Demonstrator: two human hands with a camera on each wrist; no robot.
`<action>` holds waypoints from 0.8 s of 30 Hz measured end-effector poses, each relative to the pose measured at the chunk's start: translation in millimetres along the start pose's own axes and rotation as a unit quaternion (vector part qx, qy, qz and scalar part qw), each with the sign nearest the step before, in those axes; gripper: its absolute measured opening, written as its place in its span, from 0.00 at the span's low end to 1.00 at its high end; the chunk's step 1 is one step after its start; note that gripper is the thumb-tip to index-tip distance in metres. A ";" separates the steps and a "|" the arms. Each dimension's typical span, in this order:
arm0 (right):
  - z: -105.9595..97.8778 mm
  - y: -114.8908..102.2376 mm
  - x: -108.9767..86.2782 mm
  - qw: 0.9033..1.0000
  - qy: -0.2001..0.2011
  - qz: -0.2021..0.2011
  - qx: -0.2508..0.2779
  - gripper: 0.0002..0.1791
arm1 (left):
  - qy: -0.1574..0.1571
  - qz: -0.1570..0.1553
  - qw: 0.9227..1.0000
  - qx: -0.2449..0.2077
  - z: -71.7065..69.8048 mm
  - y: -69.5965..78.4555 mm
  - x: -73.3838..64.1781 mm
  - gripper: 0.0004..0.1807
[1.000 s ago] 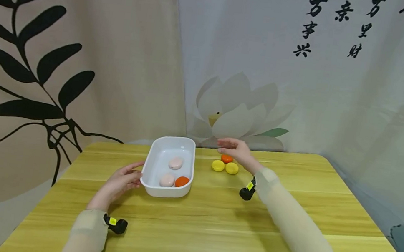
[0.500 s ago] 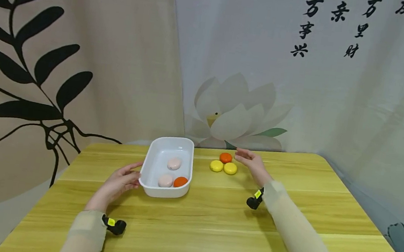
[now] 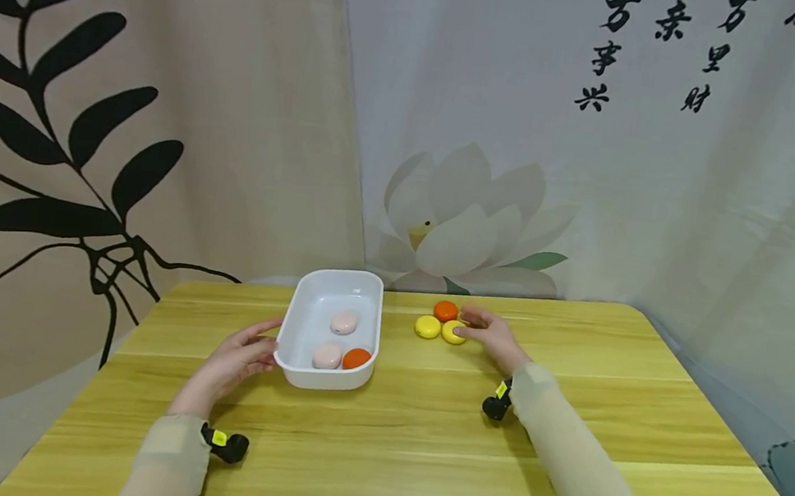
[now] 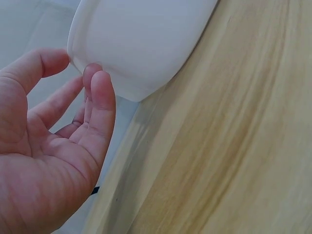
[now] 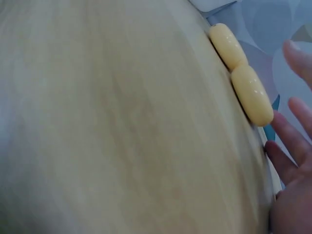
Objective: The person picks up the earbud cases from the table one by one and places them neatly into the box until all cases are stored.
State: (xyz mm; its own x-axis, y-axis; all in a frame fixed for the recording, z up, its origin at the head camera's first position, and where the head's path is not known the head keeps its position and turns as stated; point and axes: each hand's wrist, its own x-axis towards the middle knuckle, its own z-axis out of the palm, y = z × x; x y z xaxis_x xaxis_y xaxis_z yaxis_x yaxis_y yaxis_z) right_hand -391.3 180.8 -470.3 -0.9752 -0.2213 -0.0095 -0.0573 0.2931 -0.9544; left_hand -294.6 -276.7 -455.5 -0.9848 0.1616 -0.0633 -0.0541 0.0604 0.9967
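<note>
With its fingers (image 5: 290, 134) loosely parted, the right hand (image 3: 494, 340) is right at the nearer-side yellow disc (image 3: 448, 331), one fingertip showing over its edge; touching or only just beside, I cannot tell! Over on the other side, the left hand (image 3: 238, 357) has relaxed fingers too, tips against the rim of the white tray (image 3: 323, 382) by its near left corner. Back to the little cluster: a second yellow disc (image 3: 427, 326) sits just left of the first, an orange disc (image 3: 445, 311) behind the pair. Inside the tray, one pink disc (image 3: 344, 323) lies near the middle, another pink disc (image 3: 327, 355) towards the near end, a second orange disc (image 3: 357, 358) right beside that. Tray and cluster share the wooden worktop (image 3: 371, 460), printed cloth (image 3: 274, 100) hanging behind.
</note>
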 end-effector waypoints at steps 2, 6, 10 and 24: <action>2.1 0.7 1.2 1.000 -0.002 0.002 -0.018 0.35 | -0.001 0.001 1.000 0.000 -0.3 0.3 -0.9 0.34; 5.6 2.6 3.2 0.998 -0.007 -0.009 -0.062 0.34 | -0.004 0.005 1.000 -0.001 0.2 1.7 -2.1 0.33; 8.7 3.8 2.3 0.995 -0.003 -0.019 -0.096 0.33 | -0.007 0.005 1.000 -0.002 0.7 2.4 -2.3 0.33; 14.0 4.4 1.6 0.990 0.019 -0.012 -0.138 0.30 | -0.011 0.005 1.000 0.001 0.2 2.6 -2.7 0.32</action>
State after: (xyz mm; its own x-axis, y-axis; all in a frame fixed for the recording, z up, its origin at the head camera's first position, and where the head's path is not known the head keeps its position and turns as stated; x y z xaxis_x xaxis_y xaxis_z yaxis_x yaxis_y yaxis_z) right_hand -390.1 168.7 -478.7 -0.9798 -0.1979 0.0283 -0.1317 0.5328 -0.8359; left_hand -292.0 -276.8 -452.7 -0.9813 0.1845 -0.0540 -0.0434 0.0609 0.9972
